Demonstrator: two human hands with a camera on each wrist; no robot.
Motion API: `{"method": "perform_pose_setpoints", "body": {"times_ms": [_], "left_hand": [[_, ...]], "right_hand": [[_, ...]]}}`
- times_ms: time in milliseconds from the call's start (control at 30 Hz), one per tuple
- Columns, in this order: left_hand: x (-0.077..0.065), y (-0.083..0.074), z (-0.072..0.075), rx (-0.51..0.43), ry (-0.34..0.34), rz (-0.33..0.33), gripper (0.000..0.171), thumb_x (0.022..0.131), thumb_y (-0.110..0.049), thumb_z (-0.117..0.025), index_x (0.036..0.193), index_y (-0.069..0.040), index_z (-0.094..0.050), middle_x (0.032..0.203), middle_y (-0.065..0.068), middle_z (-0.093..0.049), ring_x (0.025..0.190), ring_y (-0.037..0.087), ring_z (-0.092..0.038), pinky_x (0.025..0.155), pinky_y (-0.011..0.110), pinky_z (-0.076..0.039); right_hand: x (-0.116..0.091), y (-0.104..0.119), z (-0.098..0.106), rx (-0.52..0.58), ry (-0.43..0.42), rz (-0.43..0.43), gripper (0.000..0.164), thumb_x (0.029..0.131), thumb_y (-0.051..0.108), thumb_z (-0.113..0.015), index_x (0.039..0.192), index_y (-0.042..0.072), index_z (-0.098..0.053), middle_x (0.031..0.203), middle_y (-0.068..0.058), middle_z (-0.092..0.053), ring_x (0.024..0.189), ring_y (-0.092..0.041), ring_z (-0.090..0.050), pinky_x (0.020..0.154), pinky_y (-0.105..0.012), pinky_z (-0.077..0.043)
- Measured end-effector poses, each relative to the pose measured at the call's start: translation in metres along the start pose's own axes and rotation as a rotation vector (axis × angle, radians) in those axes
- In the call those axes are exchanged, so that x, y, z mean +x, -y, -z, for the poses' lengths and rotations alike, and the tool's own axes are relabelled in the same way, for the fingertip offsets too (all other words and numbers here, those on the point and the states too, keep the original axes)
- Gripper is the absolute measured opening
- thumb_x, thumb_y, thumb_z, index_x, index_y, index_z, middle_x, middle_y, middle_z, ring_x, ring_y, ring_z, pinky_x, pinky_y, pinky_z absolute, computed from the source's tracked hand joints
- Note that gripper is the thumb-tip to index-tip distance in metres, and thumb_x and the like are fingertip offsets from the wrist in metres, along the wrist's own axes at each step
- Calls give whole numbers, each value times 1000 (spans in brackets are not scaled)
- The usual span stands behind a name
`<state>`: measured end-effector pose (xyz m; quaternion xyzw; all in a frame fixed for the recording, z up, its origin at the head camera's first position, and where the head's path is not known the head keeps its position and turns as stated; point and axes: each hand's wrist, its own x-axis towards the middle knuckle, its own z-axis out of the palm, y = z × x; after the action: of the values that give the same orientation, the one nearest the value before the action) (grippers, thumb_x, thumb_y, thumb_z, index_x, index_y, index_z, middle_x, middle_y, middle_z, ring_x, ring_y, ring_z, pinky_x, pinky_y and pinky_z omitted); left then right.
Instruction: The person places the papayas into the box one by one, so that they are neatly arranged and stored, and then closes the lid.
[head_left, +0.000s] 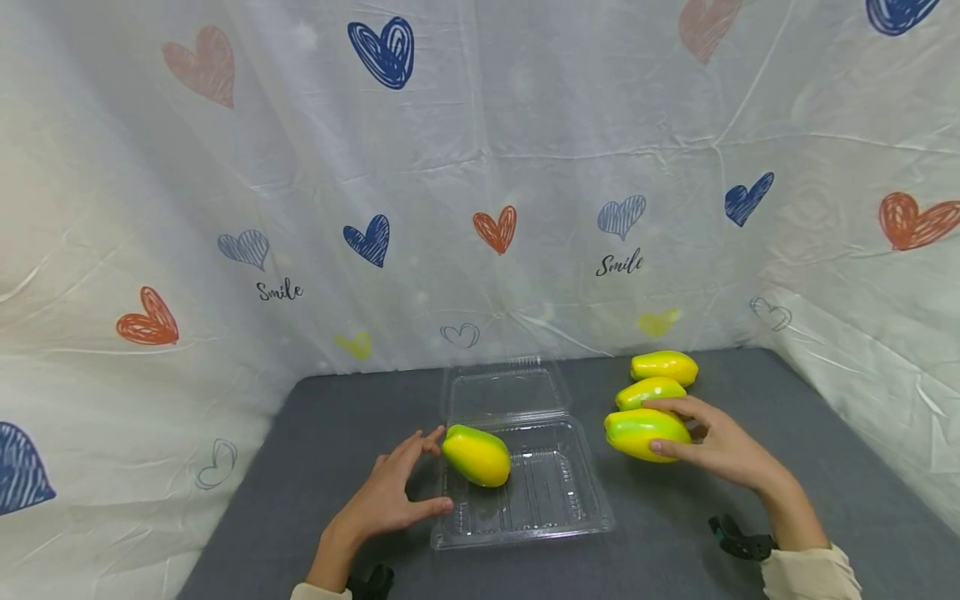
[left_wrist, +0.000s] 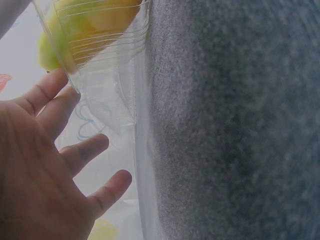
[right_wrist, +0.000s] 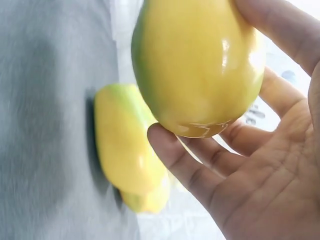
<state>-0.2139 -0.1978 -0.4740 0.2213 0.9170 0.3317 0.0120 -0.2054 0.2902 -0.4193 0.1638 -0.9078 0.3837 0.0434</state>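
A yellow-green papaya (head_left: 477,456) lies in the left part of a clear plastic clamshell container (head_left: 536,527), whose lid (head_left: 506,392) is folded back. Beside that left wall is my left hand (head_left: 390,492), fingers spread and fairly straight; in the left wrist view two fingertips (left_wrist: 56,79) are right at the container's rim. My right hand (head_left: 723,442) grips another papaya (head_left: 647,433) between thumb and fingers, to the right of the container. From the right wrist, this papaya (right_wrist: 200,65) appears raised above the table, with the fingers curled about its rounded end.
Behind the held papaya, two more papayas, one nearer (head_left: 649,392) and one farther (head_left: 664,367), lie on the grey tabletop (head_left: 337,425). A white curtain (head_left: 420,150) printed with hearts hangs at the table's back edge and along the sides.
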Motion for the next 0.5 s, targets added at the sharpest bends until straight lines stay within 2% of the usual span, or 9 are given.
{"method": "perform_pose_setpoints", "body": {"times_ms": [267, 500], "left_hand": [[0, 0, 0, -1, 2, 0, 60, 81, -57, -81, 124, -29, -51, 165, -18, -30, 157, 35, -24, 108, 77, -21], [0, -1, 1, -10, 8, 7, 59, 82, -55, -81, 124, -28, -51, 166, -17, -30, 157, 35, -22, 109, 77, -20]], "right_hand": [[18, 12, -19, 67, -21, 88, 54, 89, 28, -81, 138, 16, -62, 130, -5, -65, 96, -7, -57, 79, -28, -52], [29, 24, -30, 117, -8, 112, 53, 90, 27, -80, 139, 19, -61, 133, -4, -65, 98, -10, -58, 80, -28, -53]]}}
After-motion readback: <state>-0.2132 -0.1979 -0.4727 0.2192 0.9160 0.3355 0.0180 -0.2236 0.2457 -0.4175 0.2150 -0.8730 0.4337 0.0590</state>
